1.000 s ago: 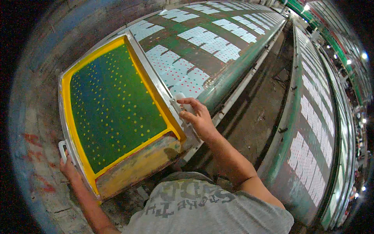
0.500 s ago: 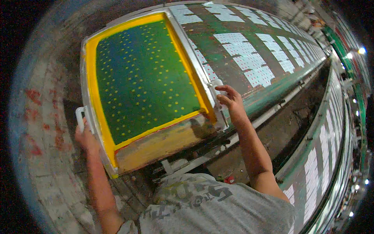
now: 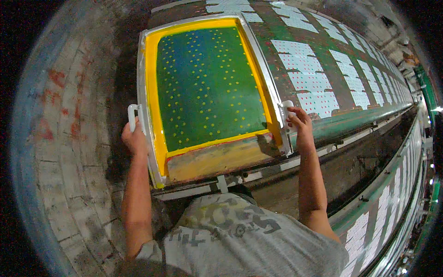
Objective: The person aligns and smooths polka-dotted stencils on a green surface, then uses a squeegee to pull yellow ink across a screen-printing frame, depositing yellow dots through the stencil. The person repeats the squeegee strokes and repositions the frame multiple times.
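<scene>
A screen-printing frame [image 3: 148, 69] with a yellow-smeared inner border and a green mesh [image 3: 207, 92] lies in front of me at the end of a long table. Pale yellow dots cover the mesh. On the frame's left side, the lower part of a white handle [image 3: 132, 115] is in the grip of my left hand [image 3: 135, 137]. My right hand [image 3: 301, 124] has its fingers bent round the white handle [image 3: 287, 107] on the right side. The underside of the frame is hidden.
Pale sheets with red dots [image 3: 307, 74] lie in rows on the dark printing table [image 3: 341, 115], stretching far right. Another long table with pale sheets [image 3: 360, 235] runs along the right. A brick-paved floor [image 3: 69, 161] lies left.
The frame has shifted right over the table and now hides a strip of dotted sheet beside it. Both hands have moved along with it; my right fingers have curled more. The view has turned too.
</scene>
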`<state>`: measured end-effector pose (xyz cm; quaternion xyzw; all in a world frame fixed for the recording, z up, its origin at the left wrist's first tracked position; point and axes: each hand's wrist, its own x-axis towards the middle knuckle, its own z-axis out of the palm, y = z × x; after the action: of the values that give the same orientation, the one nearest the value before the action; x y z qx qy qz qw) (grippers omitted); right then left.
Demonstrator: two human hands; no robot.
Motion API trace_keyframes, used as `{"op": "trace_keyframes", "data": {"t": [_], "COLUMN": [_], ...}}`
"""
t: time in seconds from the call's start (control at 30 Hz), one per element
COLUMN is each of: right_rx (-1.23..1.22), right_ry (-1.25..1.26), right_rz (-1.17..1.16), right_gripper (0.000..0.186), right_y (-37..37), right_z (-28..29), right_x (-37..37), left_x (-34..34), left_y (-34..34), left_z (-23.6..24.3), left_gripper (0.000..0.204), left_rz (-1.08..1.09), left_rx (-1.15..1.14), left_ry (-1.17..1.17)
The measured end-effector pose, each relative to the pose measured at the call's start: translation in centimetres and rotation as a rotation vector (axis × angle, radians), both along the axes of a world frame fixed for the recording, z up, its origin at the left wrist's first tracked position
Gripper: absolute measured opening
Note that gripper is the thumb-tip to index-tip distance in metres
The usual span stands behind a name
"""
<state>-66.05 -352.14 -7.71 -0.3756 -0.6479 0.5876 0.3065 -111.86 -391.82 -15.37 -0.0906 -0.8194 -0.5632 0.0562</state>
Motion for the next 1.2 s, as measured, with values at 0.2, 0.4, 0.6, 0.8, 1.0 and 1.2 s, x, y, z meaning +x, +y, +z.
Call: {"op": "trace_keyframes", "data": {"t": [0.2, 0.4, 0.6, 0.8, 1.0, 1.2], "right_rx": [-0.044, -0.048, -0.035, 0.999, 1.076, 1.175], "right_ry": [-0.012, -0.012, -0.034, -0.496, -0.452, -0.496], "right_rz": [0.015, 0.004, 0.04, 0.032, 0.798, 0.714], "right_gripper": [0.039, 0.035, 0.046, 0.061, 0.06, 0.061], "right_y": [1.9, 3.1, 4.3, -2.5, -11.2, -12.3], "right_z": [0.2, 0.1, -0.4, 0.0, 1.3, 1.1], "right_x": [2.2, 3.7, 4.3, 3.4, 1.6, 0.7], "left_x": [1.9, 4.3, 4.2, 3.6, 4.0, -1.9], "left_y": [1.7, 3.7, 4.2, 3.8, 3.6, 4.0], "left_z": [-0.2, 0.8, 0.1, -1.5, -0.3, 2.2], "left_gripper": [0.021, 0.02, 0.02, 0.02, 0.021, 0.026], "left_rz": [-0.033, 0.016, -0.007, -0.005, -0.045, -0.282], "left_rx": [0.025, 0.053, 0.052, -0.007, -0.04, -0.234], "left_ry": [0.003, -0.031, 0.002, -0.03, -0.131, -0.11]}}
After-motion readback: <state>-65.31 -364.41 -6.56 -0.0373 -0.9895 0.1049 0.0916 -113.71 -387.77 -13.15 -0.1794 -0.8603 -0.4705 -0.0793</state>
